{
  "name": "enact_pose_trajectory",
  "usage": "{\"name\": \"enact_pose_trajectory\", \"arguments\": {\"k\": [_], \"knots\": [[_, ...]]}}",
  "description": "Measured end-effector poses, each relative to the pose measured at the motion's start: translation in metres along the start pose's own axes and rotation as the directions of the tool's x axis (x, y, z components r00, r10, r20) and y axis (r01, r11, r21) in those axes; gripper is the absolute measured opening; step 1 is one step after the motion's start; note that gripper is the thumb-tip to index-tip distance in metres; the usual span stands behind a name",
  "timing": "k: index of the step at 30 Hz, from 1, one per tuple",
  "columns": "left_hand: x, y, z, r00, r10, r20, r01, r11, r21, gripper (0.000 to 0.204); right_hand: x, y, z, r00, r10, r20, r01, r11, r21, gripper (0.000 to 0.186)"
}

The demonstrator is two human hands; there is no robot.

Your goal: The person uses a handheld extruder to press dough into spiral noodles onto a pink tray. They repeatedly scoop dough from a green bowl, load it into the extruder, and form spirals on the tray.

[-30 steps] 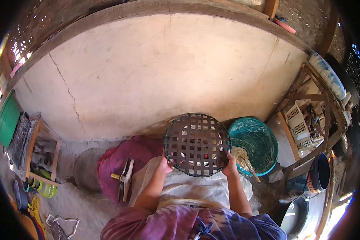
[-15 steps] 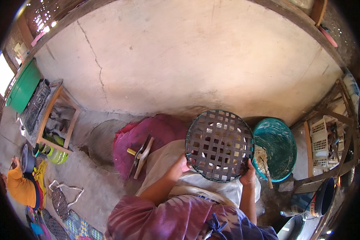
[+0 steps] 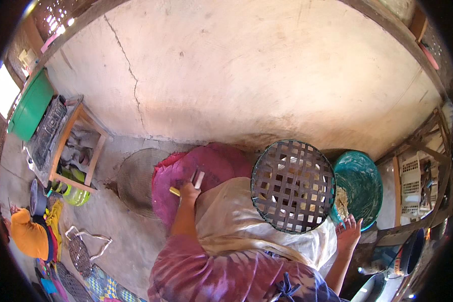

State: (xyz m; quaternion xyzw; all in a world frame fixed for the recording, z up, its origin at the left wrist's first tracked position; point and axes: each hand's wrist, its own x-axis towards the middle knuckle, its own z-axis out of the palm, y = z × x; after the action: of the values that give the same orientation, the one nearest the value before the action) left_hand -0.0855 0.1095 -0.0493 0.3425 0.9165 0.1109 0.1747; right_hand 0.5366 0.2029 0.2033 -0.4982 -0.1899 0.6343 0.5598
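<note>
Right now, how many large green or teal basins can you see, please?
2. The green basin is at the left, by the wooden stand; the teal basin is at the right, near the right hand. Others may be hidden.

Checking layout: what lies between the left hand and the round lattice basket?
Between left hand and basket, the head view shows magenta cloth, then cream cloth.

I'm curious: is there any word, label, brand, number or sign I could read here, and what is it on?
None that I can quote.
Dark bucket at the right: an orange and pale label is on its side, but any print there is too small and skewed to read.
Woven basket, teal basin and pale wall: no lettering seen.
</note>
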Motion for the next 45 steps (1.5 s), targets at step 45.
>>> {"name": "enact_pose_trajectory", "arguments": {"k": [45], "knots": [[-0.034,-0.149,0.041,0.779,-0.407,-0.477,0.202,0.883,-0.424,0.049,-0.071,-0.064,0.006,0.824,-0.512,0.241,0.563,0.786,-0.256,0.054]]}}
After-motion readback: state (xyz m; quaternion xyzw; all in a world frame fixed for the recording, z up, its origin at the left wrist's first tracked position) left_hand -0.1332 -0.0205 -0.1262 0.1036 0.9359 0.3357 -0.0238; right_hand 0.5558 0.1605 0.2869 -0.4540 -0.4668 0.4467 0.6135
